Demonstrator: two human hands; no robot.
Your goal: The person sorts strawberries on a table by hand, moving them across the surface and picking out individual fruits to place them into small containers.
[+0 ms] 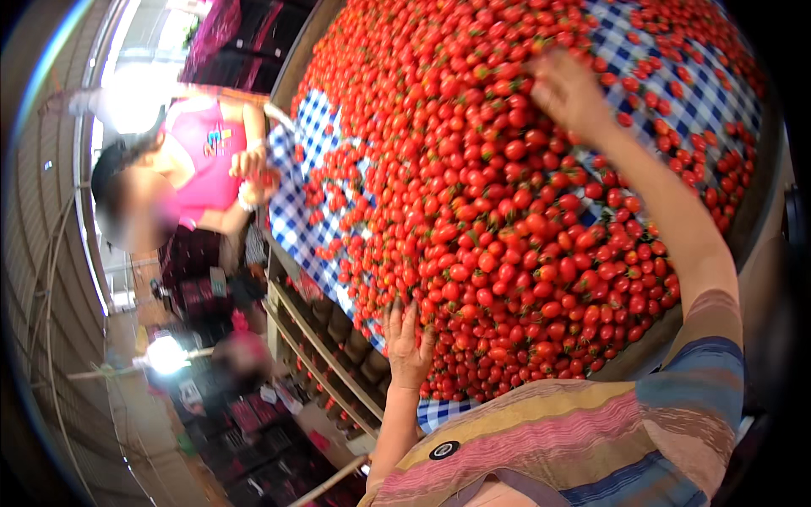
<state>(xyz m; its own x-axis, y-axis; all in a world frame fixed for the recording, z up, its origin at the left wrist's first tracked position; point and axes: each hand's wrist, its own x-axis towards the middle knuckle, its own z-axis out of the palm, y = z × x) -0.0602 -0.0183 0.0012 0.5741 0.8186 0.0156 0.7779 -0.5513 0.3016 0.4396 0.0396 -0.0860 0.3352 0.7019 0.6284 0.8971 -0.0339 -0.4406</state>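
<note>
A wide heap of small red tomatoes point(494, 241), some with green stems, lies on a blue and white checked cloth point(697, 82). My left hand point(407, 348) rests at the near left edge of the heap, palm down, fingers spread and touching the tomatoes. Farther out, my right hand point(567, 92) is over the heap at its upper right, beside a stretch of cloth with scattered tomatoes. It is blurred and its fingers are bent; whether a tomato is in them cannot be told.
A person in a pink top point(209, 152) stands at the table's left side, hands over the cloth. Wooden rails point(329, 361) run below the cloth at the left, beside a slatted rack. Dark crates point(253, 456) are stacked farther back. A raised rim point(754, 215) borders the table at right.
</note>
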